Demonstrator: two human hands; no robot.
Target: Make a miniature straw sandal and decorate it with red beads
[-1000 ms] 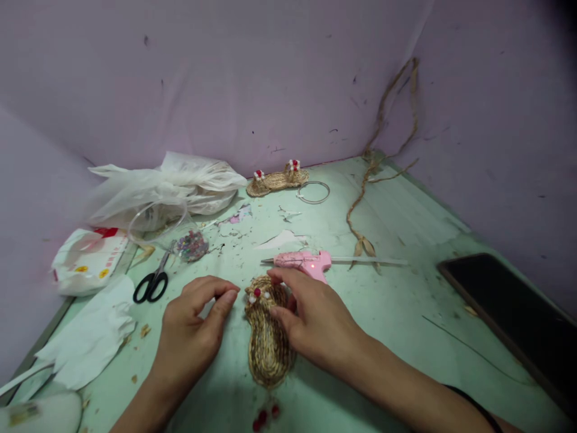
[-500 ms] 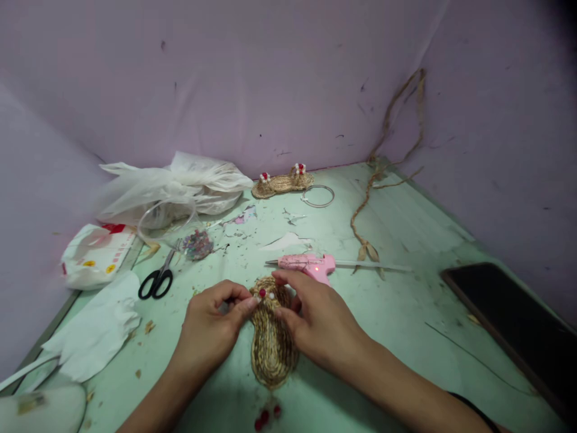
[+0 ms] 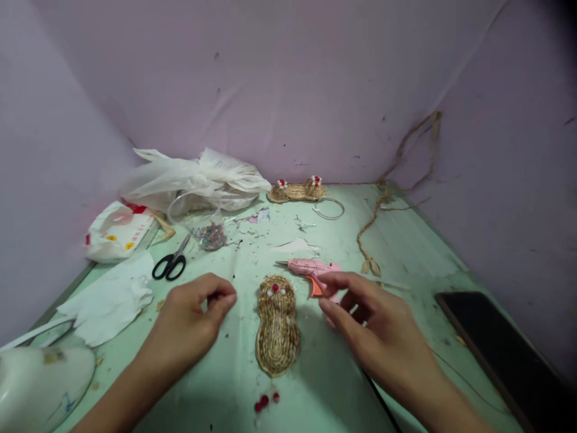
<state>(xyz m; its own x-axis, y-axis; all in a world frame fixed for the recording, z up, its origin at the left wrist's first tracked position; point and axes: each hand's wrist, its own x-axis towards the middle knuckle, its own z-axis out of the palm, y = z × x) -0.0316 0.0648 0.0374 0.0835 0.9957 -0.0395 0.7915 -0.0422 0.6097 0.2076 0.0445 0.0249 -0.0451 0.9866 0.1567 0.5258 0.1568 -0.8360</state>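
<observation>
A woven straw sole shape (image 3: 277, 331) lies flat on the table between my hands. One red bead (image 3: 275, 288) with a white bead on either side sits at its far end. To its left, my left hand (image 3: 198, 313) is closed in a pinch; whatever is between thumb and forefinger, if anything, is hidden. My right hand (image 3: 367, 313) has its fingers apart, beside the handle of a pink glue gun (image 3: 311, 267) with an orange trigger. It partly covers the handle. Several loose red beads (image 3: 264, 400) rest below the near end of the sole.
Black-handled scissors (image 3: 170, 266), a bag of mixed beads (image 3: 211, 236) and a white plastic bag (image 3: 202, 180) lie at left. A second straw sole (image 3: 297, 192) with bead flowers stands at the back beside a wire ring (image 3: 329, 208). A phone (image 3: 500, 355) lies right, twine (image 3: 372, 222) behind it.
Both hands have drawn away from the straw sole, the left to the left, the right over to the glue gun. The beads stay on the sole. The view has shifted slightly.
</observation>
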